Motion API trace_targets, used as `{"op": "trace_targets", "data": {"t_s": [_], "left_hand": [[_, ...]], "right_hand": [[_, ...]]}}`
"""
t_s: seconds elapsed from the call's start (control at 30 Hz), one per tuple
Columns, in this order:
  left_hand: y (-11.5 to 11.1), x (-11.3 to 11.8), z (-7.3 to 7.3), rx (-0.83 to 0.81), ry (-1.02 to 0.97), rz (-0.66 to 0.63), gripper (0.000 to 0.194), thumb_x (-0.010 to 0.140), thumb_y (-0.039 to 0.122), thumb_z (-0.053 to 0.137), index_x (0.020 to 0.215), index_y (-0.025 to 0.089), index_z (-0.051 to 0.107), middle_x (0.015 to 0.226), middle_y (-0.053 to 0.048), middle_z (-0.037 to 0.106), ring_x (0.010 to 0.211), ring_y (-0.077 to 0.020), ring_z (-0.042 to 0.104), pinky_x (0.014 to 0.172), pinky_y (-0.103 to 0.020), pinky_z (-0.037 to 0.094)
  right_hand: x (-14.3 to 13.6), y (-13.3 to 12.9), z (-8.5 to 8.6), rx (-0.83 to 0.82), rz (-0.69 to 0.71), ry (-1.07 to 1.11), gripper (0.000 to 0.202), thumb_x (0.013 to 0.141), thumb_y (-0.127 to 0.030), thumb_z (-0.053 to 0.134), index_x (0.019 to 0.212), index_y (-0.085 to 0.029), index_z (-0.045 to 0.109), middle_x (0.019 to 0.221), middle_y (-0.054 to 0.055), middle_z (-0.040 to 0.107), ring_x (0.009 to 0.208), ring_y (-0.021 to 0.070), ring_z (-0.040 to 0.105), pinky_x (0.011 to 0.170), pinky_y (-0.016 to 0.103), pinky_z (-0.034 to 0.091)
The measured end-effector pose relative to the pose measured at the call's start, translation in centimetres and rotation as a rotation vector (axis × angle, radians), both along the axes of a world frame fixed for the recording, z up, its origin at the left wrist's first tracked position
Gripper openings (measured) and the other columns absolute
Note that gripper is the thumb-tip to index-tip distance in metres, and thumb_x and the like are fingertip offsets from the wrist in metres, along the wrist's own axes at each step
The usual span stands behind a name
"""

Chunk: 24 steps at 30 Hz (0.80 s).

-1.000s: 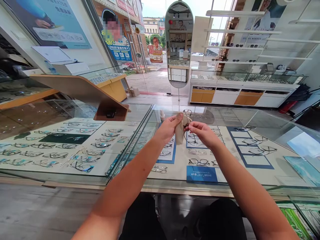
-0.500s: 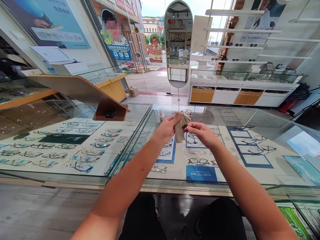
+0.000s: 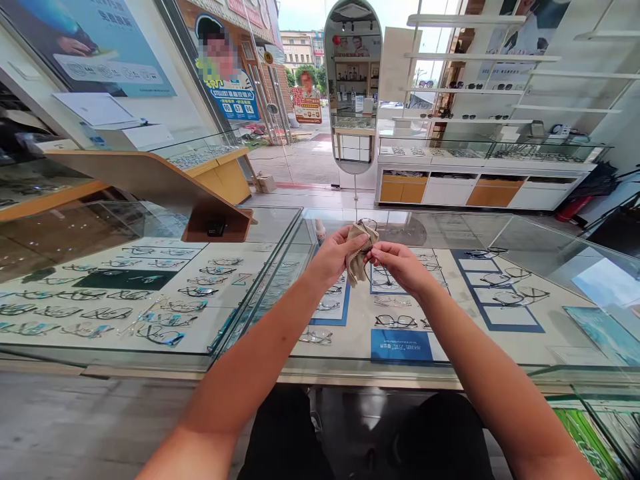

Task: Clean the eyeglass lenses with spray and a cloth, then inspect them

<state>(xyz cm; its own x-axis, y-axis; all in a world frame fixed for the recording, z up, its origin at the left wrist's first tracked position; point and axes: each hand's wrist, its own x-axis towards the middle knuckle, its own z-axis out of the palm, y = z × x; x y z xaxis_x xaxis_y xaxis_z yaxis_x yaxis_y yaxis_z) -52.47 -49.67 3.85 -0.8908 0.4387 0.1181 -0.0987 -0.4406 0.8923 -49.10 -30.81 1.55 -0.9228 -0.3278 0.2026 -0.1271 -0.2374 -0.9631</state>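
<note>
My left hand (image 3: pixel 339 255) is closed on a beige cleaning cloth (image 3: pixel 357 257), its thumb pressing the folds. The cloth is wrapped about part of a pair of eyeglasses (image 3: pixel 367 223), whose dark thin rim shows above it. My right hand (image 3: pixel 397 265) pinches the eyeglasses on the cloth's right side, fingertips close to the left hand's. Most of the frame is hidden by cloth and fingers. Both hands are held above the glass display counter (image 3: pixel 350 373). Just behind the left hand stands a small white bottle (image 3: pixel 320 230).
Rows of eyeglasses (image 3: pixel 395 321) lie under the counter's glass, by a blue card (image 3: pixel 401 345). A brown slanted board (image 3: pixel 135 175) stands on the left. An oval mirror (image 3: pixel 353 87) rises beyond the counter, with shelves (image 3: pixel 463 90) of sunglasses at the back right.
The cloth has been bunched further over the eyeglasses, and my left thumb has shifted on it. My right hand keeps its pinch. The view has moved slightly.
</note>
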Motion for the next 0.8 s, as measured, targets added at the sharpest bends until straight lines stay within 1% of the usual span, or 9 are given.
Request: {"op": "trace_targets", "data": {"t_s": [0.13,0.3,0.47,0.63,0.8], "left_hand": [[-0.1,-0.3,-0.3,-0.042,0.014,-0.032,0.048,0.07,0.031,0.103,0.105,0.015,0.075,0.083,-0.001,0.077,0.068,-0.012,0.07,0.068,-0.025,0.06],[-0.3,-0.9,-0.9,-0.066,0.04,-0.044,0.052,0.067,0.033,0.105,0.107,0.016,0.075,0.084,-0.002,0.077,0.07,-0.013,0.07,0.07,-0.025,0.059],[-0.5,-0.9,-0.7,-0.068,0.028,-0.03,0.054,0.066,0.034,0.105,0.107,0.016,0.075,0.086,-0.002,0.077,0.07,-0.0139,0.071,0.068,-0.025,0.058],[0.0,-0.3,-0.5,-0.02,0.036,-0.004,0.055,0.064,0.035,0.106,0.102,0.014,0.071,0.086,-0.002,0.076,0.07,-0.013,0.07,0.068,-0.027,0.06],[0.4,0.3,-0.5,-0.041,0.066,0.024,0.061,0.062,0.037,0.107,0.106,0.013,0.072,0.09,-0.004,0.077,0.074,-0.0153,0.072,0.07,-0.029,0.063]], "right_hand": [[0.0,0.0,0.2,-0.042,-0.016,-0.063,0.035,0.08,-0.056,0.091,0.087,-0.023,0.081,0.095,0.005,0.072,0.086,0.0185,0.057,0.086,0.035,0.044],[-0.1,0.1,0.3,-0.084,-0.018,-0.127,0.04,0.074,-0.057,0.095,0.085,-0.022,0.08,0.096,0.005,0.071,0.089,0.0183,0.059,0.085,0.034,0.046],[0.0,0.2,0.6,-0.078,-0.014,-0.117,0.039,0.077,-0.057,0.093,0.084,-0.022,0.077,0.095,0.005,0.071,0.088,0.0188,0.059,0.086,0.034,0.047],[0.3,0.1,1.0,-0.065,-0.02,-0.059,0.039,0.077,-0.059,0.093,0.083,-0.023,0.076,0.091,0.004,0.069,0.086,0.0189,0.055,0.084,0.034,0.045],[0.4,-0.2,0.7,-0.035,-0.022,-0.043,0.04,0.08,-0.061,0.091,0.086,-0.024,0.077,0.089,0.004,0.065,0.085,0.0193,0.053,0.082,0.035,0.043]]}}
